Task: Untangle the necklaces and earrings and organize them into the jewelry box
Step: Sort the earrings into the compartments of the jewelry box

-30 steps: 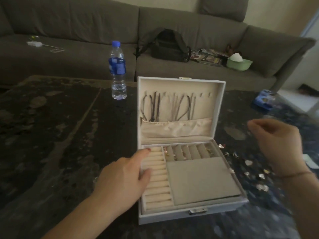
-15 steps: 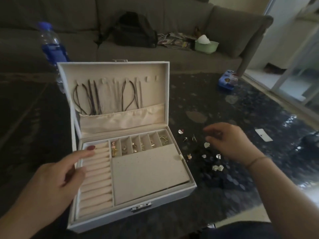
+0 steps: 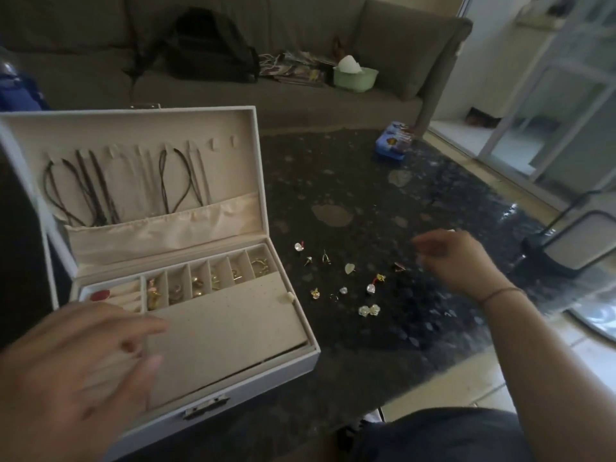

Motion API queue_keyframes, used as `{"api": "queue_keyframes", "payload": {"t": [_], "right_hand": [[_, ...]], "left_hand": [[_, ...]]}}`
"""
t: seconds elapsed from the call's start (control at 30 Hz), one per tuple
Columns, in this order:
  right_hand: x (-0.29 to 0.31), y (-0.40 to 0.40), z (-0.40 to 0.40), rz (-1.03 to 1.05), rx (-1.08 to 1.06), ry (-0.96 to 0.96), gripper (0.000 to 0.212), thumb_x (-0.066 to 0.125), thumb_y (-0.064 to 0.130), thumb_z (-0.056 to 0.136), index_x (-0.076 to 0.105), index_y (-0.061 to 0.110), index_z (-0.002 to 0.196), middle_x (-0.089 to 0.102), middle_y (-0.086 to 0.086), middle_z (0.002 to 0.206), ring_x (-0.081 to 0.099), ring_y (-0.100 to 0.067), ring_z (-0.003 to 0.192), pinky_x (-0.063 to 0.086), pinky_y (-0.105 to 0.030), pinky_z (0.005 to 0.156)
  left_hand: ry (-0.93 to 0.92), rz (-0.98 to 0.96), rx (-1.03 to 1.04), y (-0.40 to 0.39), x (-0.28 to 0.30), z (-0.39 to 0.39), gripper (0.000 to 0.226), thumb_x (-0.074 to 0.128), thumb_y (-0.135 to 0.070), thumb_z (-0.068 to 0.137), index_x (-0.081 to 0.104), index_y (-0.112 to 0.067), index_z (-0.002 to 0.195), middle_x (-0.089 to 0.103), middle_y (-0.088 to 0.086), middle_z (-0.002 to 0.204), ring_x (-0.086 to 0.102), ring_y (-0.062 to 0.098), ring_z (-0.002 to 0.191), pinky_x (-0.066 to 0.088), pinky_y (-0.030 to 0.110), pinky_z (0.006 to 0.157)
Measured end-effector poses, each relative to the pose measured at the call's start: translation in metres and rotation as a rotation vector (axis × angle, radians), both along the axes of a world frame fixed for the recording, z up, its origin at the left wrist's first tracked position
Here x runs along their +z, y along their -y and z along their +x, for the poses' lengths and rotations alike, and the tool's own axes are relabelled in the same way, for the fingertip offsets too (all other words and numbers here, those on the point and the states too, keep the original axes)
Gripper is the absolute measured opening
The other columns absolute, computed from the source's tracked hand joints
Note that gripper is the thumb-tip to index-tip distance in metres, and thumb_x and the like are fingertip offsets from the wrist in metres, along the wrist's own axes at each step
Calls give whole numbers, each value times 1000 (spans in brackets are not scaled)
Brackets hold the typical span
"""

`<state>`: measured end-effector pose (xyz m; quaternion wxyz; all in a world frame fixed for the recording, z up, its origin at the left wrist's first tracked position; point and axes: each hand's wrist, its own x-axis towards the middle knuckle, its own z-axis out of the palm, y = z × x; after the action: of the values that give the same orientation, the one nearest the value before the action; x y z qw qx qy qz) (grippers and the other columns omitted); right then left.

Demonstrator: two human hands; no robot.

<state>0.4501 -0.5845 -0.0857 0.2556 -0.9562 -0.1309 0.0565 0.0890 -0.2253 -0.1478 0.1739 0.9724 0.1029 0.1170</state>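
A white jewelry box [image 3: 253, 371] stands open on the dark table. Dark cord necklaces [image 3: 90, 191] hang from hooks inside its lid. Small compartments along the tray's back hold gold earrings [image 3: 196, 283]. My left hand [image 3: 76, 365] hovers over the box's left side with spread, relaxed fingers, blurred by motion, hiding most of the ring rolls. Several loose earrings [image 3: 346, 281] lie scattered on the table right of the box. My right hand [image 3: 456, 258] hangs just right of them, fingers loosely curled; whether it pinches anything is not visible.
A blue packet [image 3: 393, 145] lies at the table's [image 3: 333, 168] far edge. A grey sofa [image 3: 383, 101] behind carries a black bag [image 3: 210, 45], magazines and a green bowl [image 3: 355, 76]. A water bottle [image 3: 16, 91] shows at the far left.
The view has swung right, so the box sits further left. My left hand has slid forward over the ring rolls. My right hand has moved right, past the loose earrings.
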Motion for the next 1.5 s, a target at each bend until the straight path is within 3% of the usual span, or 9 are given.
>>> {"api": "queue_keyframes", "payload": {"t": [0.2, 0.4, 0.6, 0.73, 0.87, 0.93, 1.07, 1.27, 1.5], "right_hand": [[-17, -14, -5, -144, 131, -28, 24, 63, 22, 93, 68, 24, 116, 65, 5, 106, 50, -7, 92, 37, -20, 88], [-16, -20, -1, -160, 129, -94, 14, 67, 14, 89, 65, 27, 92, 63, 5, 96, 58, -13, 94, 41, -21, 83], [11, -51, -7, -272, 91, -82, 21, 72, 14, 83, 57, 27, 76, 67, -6, 98, 55, -22, 85, 40, -26, 78], [48, -100, -59, 100, 156, 203, 20, 75, 14, 81, 63, 28, 89, 67, 3, 87, 58, -13, 80, 39, -24, 79], [61, -176, -143, 318, 521, 140, 20, 78, 20, 77, 67, 33, 87, 66, 11, 74, 62, -1, 67, 51, -19, 67], [55, -211, -169, 226, 659, 161, 12, 76, 29, 80, 67, 34, 86, 63, 13, 71, 60, -2, 66, 54, -26, 67], [33, -261, -182, 106, 758, 272, 7, 72, 33, 82, 67, 34, 86, 49, 22, 64, 51, 1, 64, 46, -25, 64], [6, -278, -178, 6, 752, 314, 12, 70, 39, 81, 70, 37, 93, 69, 15, 92, 62, -9, 88, 53, -32, 75], [-5, -274, -173, 67, 806, 358, 15, 73, 29, 81, 76, 37, 93, 64, 17, 93, 56, -14, 92, 52, -39, 71]], "left_hand": [[-37, 194, -195, 106, 67, 87, 54, 49, -59, 86, 65, -24, 123, 60, -1, 125, 57, 24, 112, 37, 39, 96], [-36, 168, -244, 105, 59, 102, 53, 46, -61, 90, 62, -25, 127, 58, -7, 128, 55, 19, 117, 37, 35, 98], [117, 266, -51, 55, 64, 53, 45, 51, -54, 90, 71, -20, 112, 64, -3, 117, 59, 20, 106, 45, 38, 91], [43, 256, 205, 23, 68, 27, 41, 49, -52, 87, 72, -23, 103, 63, -9, 111, 66, 16, 83, 57, 33, 62], [-137, 308, 256, 9, 63, 26, 45, 42, -59, 85, 71, -29, 99, 62, -17, 115, 65, 7, 62, 50, 28, 42], [-143, 319, 235, 10, 64, 27, 45, 38, -61, 88, 70, -31, 99, 61, -18, 121, 64, 5, 62, 49, 26, 44], [-130, 307, 222, 14, 63, 25, 52, 24, -61, 98, 49, -33, 134, 34, -19, 152, 64, 7, 95, 52, 26, 68], [-107, 273, 200, 7, 47, 28, 44, 40, -51, 87, 71, -22, 98, 68, 0, 121, 65, 18, 50, 46, 31, 35], [-78, 246, 235, 9, 47, 27, 52, 25, -54, 92, 60, -27, 120, 52, -5, 145, 70, 16, 74, 54, 32, 51]]}}
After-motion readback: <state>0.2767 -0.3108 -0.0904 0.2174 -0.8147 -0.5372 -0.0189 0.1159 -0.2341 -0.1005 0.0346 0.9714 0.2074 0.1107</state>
